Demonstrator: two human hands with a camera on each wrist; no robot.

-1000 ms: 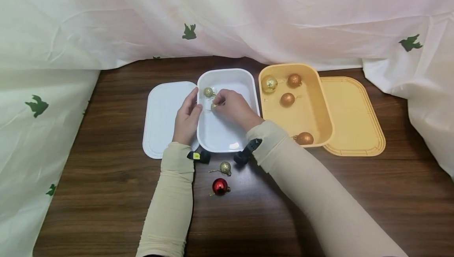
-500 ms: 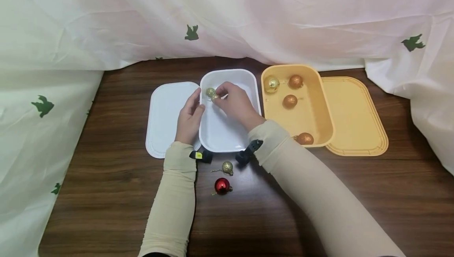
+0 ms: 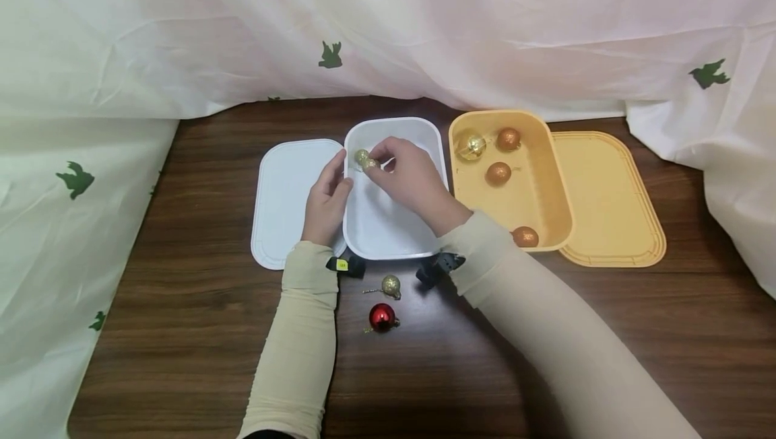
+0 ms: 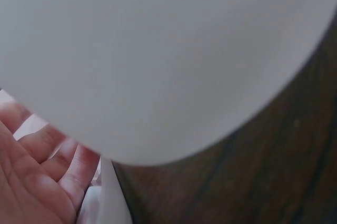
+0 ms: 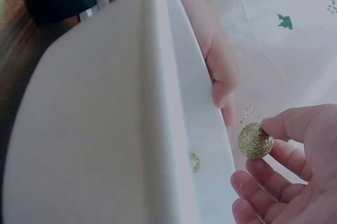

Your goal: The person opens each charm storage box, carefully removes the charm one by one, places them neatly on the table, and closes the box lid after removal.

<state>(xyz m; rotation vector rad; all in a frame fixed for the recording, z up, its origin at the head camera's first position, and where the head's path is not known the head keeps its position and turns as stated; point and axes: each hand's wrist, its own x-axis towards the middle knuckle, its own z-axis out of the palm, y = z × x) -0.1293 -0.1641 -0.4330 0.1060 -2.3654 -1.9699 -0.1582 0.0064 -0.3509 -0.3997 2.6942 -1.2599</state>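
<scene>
My right hand (image 3: 415, 180) pinches a gold glitter bauble (image 5: 255, 141) between thumb and fingertips, over the left side of the white box (image 3: 394, 240). A second gold glitter bauble (image 3: 362, 156) is inside that box, by its left wall. My left hand (image 3: 326, 207) rests against the left rim with its fingers extended. In the left wrist view the box wall (image 4: 158, 76) fills most of the picture, with some left fingers (image 4: 79, 171) beside it. In front of the box, another gold glitter bauble (image 3: 391, 285) and a shiny red bauble (image 3: 382, 318) lie on the table.
On the right stands a yellow box (image 3: 527, 213), holding several orange and gold baubles. A yellow lid (image 3: 612, 203) lies to its right. A white lid (image 3: 291, 203) lies left of the white box. A bird-print cloth (image 3: 424, 35) hangs behind the dark wooden table (image 3: 182, 291).
My right hand has risen slightly away from the box floor with the gold bauble and shifted a little toward the far side. The left hand keeps its place at the rim.
</scene>
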